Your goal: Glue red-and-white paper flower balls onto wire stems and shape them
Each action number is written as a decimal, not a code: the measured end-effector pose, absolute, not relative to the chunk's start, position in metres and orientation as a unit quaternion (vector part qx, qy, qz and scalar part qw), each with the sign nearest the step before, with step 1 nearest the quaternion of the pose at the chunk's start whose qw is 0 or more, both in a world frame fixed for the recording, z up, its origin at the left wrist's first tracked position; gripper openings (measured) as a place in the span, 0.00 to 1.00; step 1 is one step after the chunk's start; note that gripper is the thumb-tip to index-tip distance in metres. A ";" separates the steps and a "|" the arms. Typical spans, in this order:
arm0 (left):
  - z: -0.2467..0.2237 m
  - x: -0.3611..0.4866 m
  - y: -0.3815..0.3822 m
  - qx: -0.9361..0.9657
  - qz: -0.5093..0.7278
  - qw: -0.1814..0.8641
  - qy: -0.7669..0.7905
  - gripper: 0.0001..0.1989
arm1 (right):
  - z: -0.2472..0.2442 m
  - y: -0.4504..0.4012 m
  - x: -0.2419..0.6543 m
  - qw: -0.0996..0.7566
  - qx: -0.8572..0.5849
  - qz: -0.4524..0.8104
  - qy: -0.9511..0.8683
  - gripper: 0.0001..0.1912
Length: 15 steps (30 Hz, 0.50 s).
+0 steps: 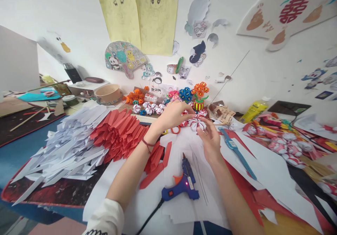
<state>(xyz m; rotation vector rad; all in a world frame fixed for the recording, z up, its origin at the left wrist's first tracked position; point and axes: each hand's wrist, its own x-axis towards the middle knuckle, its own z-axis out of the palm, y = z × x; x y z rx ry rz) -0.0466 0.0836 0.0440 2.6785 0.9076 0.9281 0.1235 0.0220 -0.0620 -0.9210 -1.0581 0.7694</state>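
Above the middle of the table, a red-and-white striped folded-paper ball point(197, 124) is held up between my hands. My right hand point(210, 140) grips its right side, thumb below and fingertips behind. From the upper left, my left hand point(177, 114) reaches over with bent fingers closed at the ball's top edge; what lies under those fingertips is partly hidden. Below my hands, a blue glue gun point(181, 182) with a lit red light lies on white paper. Scissors with a red handle point(176, 130) lie partly hidden under my left hand.
To the left are heaps of folded white paper strips point(71, 143) and red paper strips point(119, 133). A blue wristwatch point(238, 152) lies on paper at right. Finished paper balls point(150, 108), a flower pot point(198, 105) and a yellow bottle point(254, 111) stand along the wall.
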 end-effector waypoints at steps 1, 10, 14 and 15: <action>0.043 -0.045 0.084 0.898 0.307 0.087 0.302 0.08 | -0.062 0.022 0.124 0.694 -0.415 0.343 -0.477 0.24; 0.039 -0.039 0.086 0.902 0.286 0.095 0.308 0.05 | -0.064 0.024 0.125 0.689 -0.416 0.341 -0.486 0.25; 0.039 -0.038 0.085 0.901 0.293 0.099 0.303 0.03 | -0.064 0.023 0.125 0.690 -0.410 0.346 -0.486 0.24; 0.040 -0.038 0.085 0.900 0.296 0.100 0.303 0.03 | -0.064 0.023 0.125 0.690 -0.409 0.346 -0.486 0.24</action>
